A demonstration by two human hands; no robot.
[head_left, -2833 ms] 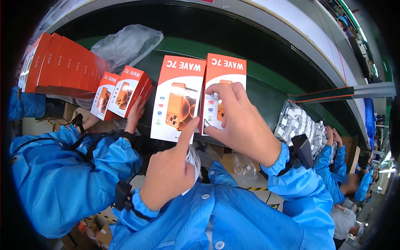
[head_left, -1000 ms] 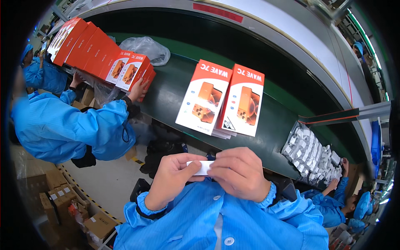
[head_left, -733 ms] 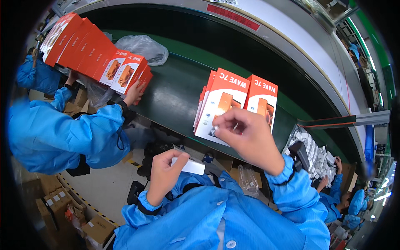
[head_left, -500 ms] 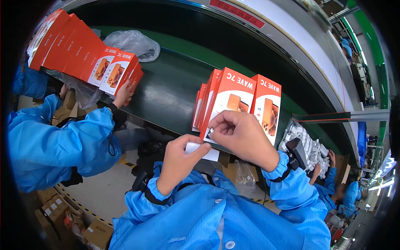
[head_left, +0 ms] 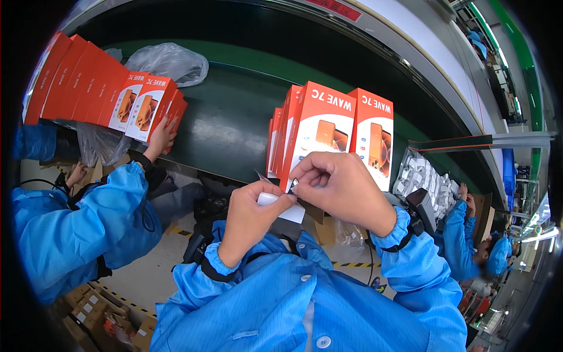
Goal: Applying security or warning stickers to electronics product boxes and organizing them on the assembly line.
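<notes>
My left hand [head_left: 246, 218] is closed on a white sheet [head_left: 288, 212], thumb on top, below the front edge of the green belt. Close beside it, the thumb and forefinger of my right hand [head_left: 346, 190] pinch a small black-and-white sticker-like piece [head_left: 292, 187]. Whether that piece touches the sheet I cannot tell. Just beyond my hands, red-and-white phone boxes stand on the belt: a front box [head_left: 322, 120], its lower part covered by my right hand, another phone box [head_left: 373, 135] to its right, and several more behind at the left.
At the left a co-worker's hand [head_left: 161, 136] touches a long row of red phone boxes [head_left: 94, 82]. A clear plastic bag [head_left: 170, 63] lies behind them on the belt [head_left: 220, 123]. To the right are a heap of small white pieces [head_left: 425, 182] and another co-worker's blue sleeve [head_left: 460, 234].
My two hands have come slightly closer together, with the small piece now lower, near my left thumb. The whole view has shifted a little; the boxes before me keep their arrangement.
</notes>
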